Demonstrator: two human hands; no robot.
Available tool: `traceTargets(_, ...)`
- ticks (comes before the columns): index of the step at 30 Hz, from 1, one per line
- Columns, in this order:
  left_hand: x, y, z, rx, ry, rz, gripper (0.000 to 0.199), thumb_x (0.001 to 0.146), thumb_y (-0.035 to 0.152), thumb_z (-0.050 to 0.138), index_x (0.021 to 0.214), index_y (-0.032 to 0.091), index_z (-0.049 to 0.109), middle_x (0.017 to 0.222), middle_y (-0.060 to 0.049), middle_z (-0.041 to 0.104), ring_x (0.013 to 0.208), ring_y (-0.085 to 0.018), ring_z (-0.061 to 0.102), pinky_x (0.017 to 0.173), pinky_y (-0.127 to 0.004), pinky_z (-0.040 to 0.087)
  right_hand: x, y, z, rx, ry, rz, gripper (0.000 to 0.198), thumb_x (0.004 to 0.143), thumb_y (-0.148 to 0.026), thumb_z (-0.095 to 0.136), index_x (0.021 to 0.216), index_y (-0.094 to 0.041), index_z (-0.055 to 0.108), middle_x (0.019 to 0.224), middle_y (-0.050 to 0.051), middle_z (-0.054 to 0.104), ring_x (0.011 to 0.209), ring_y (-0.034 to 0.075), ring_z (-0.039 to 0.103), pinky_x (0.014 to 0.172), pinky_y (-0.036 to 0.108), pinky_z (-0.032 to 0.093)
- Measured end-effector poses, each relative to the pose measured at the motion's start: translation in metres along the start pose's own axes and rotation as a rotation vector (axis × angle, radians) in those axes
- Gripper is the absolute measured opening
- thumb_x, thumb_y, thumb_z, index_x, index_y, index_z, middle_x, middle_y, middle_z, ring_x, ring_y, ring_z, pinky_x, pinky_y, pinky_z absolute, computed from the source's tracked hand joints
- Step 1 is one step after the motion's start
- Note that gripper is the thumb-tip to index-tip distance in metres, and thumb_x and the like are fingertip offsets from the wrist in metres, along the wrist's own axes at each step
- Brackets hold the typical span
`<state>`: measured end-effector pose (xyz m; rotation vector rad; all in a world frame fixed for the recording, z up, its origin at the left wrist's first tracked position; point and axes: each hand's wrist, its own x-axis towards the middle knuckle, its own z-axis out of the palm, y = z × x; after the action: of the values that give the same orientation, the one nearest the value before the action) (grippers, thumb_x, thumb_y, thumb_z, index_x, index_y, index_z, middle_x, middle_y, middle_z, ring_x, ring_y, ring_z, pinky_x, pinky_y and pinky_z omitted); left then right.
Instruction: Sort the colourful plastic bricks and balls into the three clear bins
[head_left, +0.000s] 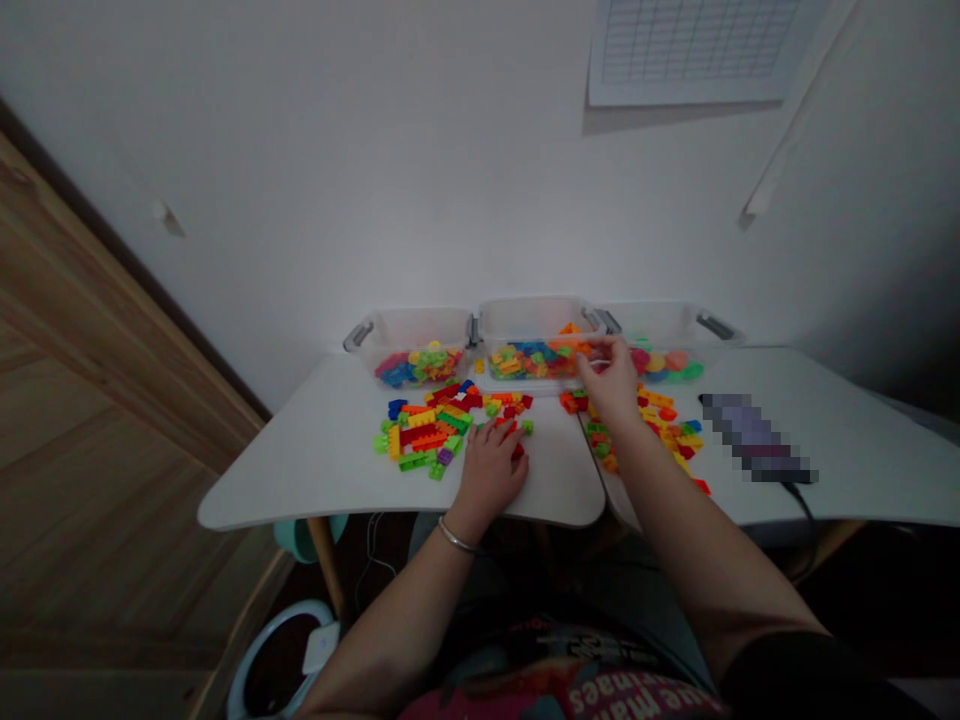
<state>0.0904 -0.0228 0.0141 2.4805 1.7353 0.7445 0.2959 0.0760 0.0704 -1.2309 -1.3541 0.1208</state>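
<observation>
My left hand lies palm down on the white table, fingers stretched over a few red toy bricks. To its left spreads a loose pile of building bricks in red, yellow, green, orange and blue. My right hand is at the right front corner of the middle clear plastic bin, its thumb and fingers drawn together. Orange bricks show right beside those fingertips; whether one is pinched between them I cannot make out. More bricks lie on the table behind my right forearm.
A left clear bin and a right clear bin hold colourful pieces against the wall. Two white tabletops meet under my right wrist. A phone-like device, blurred out, lies at right with a cable.
</observation>
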Motion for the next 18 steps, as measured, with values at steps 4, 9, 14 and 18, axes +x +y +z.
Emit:
traceTargets(4, 0.000, 0.000, 0.000, 0.001, -0.010, -0.005, 0.042, 0.088, 0.029, 0.057, 0.129, 0.025, 0.060, 0.140, -0.006, 0.058, 0.135, -0.029, 0.043, 0.118, -0.056, 0.026, 0.042, 0.001, 0.002, 0.081, 0.161, 0.004, 0.024, 0.080, -0.041, 0.057, 0.095, -0.023, 0.049, 0.093, 0.003, 0.063, 0.079, 0.015, 0.059, 0.072, 0.029, 0.050)
traceTargets(9, 0.000, 0.000, 0.000, -0.001, -0.017, -0.016, 0.042, 0.088, 0.029, 0.057, 0.130, 0.024, 0.060, 0.140, -0.006, 0.058, 0.136, -0.028, 0.042, 0.119, -0.056, 0.024, 0.062, 0.008, 0.016, 0.099, 0.175, 0.020, 0.021, 0.081, -0.038, 0.057, 0.092, -0.022, 0.049, 0.092, 0.003, 0.062, 0.080, 0.015, 0.059, 0.077, 0.031, 0.049)
traceTargets(14, -0.001, -0.001, 0.000, 0.001, -0.018, -0.016, 0.042, 0.088, 0.029, 0.057, 0.130, 0.024, 0.060, 0.140, -0.006, 0.058, 0.136, -0.028, 0.042, 0.119, -0.055, 0.024, 0.064, 0.014, 0.030, -0.039, 0.080, 0.059, 0.019, 0.077, -0.032, 0.060, 0.088, -0.018, 0.055, 0.090, 0.007, 0.065, 0.084, 0.019, 0.059, 0.083, 0.035, 0.047)
traceTargets(18, -0.001, 0.000, -0.001, -0.003, -0.014, -0.015, 0.042, 0.088, 0.029, 0.056, 0.129, 0.025, 0.060, 0.139, -0.005, 0.058, 0.136, -0.028, 0.043, 0.119, -0.056, 0.024, 0.063, 0.012, 0.033, -0.260, 0.009, 0.055, 0.020, 0.078, -0.036, 0.060, 0.088, -0.018, 0.063, 0.092, 0.010, 0.068, 0.089, 0.024, 0.058, 0.087, 0.040, 0.045)
